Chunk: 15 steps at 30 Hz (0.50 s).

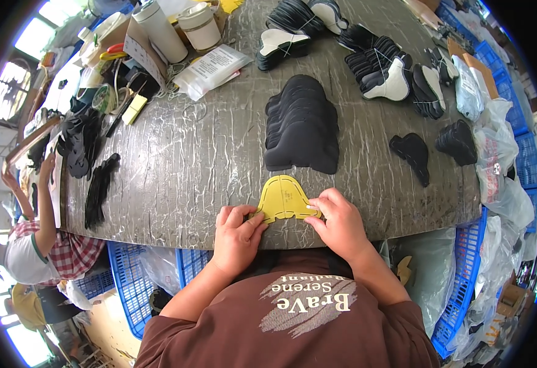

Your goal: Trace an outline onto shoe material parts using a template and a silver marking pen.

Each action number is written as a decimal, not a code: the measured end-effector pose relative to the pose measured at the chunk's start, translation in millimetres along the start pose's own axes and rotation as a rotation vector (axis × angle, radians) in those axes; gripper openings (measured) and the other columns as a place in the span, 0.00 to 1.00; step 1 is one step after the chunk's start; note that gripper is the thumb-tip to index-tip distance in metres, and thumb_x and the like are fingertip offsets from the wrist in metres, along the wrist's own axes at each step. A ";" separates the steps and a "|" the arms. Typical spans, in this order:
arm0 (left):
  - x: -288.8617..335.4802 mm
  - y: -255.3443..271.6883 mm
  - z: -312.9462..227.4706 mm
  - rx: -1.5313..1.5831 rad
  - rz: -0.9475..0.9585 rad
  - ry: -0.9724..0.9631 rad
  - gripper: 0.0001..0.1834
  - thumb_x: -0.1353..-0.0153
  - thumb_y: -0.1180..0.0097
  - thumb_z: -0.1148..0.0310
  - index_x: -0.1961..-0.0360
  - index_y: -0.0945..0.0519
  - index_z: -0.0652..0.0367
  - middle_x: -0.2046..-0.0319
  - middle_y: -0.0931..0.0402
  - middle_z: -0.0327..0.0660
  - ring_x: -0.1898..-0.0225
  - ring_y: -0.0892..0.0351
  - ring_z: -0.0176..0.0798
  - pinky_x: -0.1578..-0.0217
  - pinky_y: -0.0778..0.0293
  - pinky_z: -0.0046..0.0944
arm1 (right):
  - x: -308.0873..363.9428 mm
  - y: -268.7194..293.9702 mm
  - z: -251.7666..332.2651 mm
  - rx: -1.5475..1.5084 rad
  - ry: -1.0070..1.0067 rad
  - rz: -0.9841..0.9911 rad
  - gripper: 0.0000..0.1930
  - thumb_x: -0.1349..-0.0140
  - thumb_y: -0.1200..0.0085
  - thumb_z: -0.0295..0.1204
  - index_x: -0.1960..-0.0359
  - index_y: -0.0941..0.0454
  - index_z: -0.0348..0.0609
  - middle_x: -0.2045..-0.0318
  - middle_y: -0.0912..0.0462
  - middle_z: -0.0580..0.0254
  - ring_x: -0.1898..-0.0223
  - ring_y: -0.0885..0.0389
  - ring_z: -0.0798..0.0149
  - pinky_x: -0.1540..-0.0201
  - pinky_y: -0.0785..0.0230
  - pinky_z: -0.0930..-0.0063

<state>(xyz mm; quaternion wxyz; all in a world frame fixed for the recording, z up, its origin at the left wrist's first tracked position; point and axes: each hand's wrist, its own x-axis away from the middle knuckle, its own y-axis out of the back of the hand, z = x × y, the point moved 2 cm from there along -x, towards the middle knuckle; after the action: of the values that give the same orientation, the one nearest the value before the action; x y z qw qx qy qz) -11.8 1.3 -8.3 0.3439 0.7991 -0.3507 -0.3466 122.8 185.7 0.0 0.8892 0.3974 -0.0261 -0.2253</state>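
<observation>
A yellow bell-shaped template (283,195) with dashed slots along its edge lies near the table's front edge. My left hand (236,238) pinches its lower left corner, fingers curled and closed. My right hand (340,224) is closed at the lower right corner, thumb and fingertips on the edge; a small pale spot shows at its fingertips, too small to name. Whether a piece lies under the template I cannot tell. Just beyond it rests a fanned stack of black curved fabric pieces (302,132), the nearest of them close to the template's top.
Tied bundles of black and white pieces (391,80) lie at the far right, with loose black pieces (411,156) nearer. Black strips (101,190) lie at left. A white bottle (160,32) and jar (199,27) stand far left. Blue crates (127,288) sit below the table; another person works at left.
</observation>
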 end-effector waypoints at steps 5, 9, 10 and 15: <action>0.4 -0.4 0.2 -0.004 -0.002 0.001 0.11 0.51 0.33 0.72 0.64 0.15 0.56 0.59 0.23 0.38 0.61 0.28 0.46 0.60 0.32 0.45 | 0.4 0.5 0.4 -0.002 -0.001 -0.001 0.16 0.53 0.32 0.27 0.62 0.21 0.38 0.65 0.24 0.59 0.68 0.19 0.55 0.65 0.26 0.63; -0.1 0.0 -0.8 -0.031 0.004 0.003 0.11 0.51 0.33 0.71 0.64 0.15 0.55 0.59 0.23 0.36 0.60 0.28 0.45 0.60 0.33 0.44 | 0.3 1.3 0.7 -0.014 -0.002 0.001 0.16 0.53 0.32 0.26 0.62 0.21 0.38 0.64 0.24 0.59 0.68 0.19 0.54 0.65 0.25 0.63; -0.3 0.1 -1.0 -0.038 0.004 0.002 0.11 0.50 0.33 0.70 0.64 0.15 0.55 0.58 0.23 0.36 0.60 0.28 0.45 0.60 0.34 0.44 | 0.3 1.3 0.7 -0.014 -0.002 0.001 0.16 0.53 0.32 0.26 0.62 0.21 0.38 0.64 0.24 0.59 0.68 0.19 0.54 0.65 0.25 0.63; -1.0 0.5 -2.4 -0.047 0.007 0.000 0.11 0.51 0.33 0.70 0.64 0.15 0.55 0.58 0.23 0.36 0.60 0.28 0.45 0.59 0.34 0.44 | 0.7 0.5 -0.9 -0.016 0.004 -0.006 0.15 0.53 0.33 0.26 0.62 0.21 0.38 0.65 0.24 0.59 0.68 0.19 0.54 0.65 0.25 0.62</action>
<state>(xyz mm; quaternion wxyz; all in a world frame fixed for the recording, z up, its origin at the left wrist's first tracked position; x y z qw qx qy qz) -10.5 2.7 -6.4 0.3638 0.7896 -0.3451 -0.3536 123.8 186.3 -0.4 0.8917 0.3909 -0.0216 -0.2272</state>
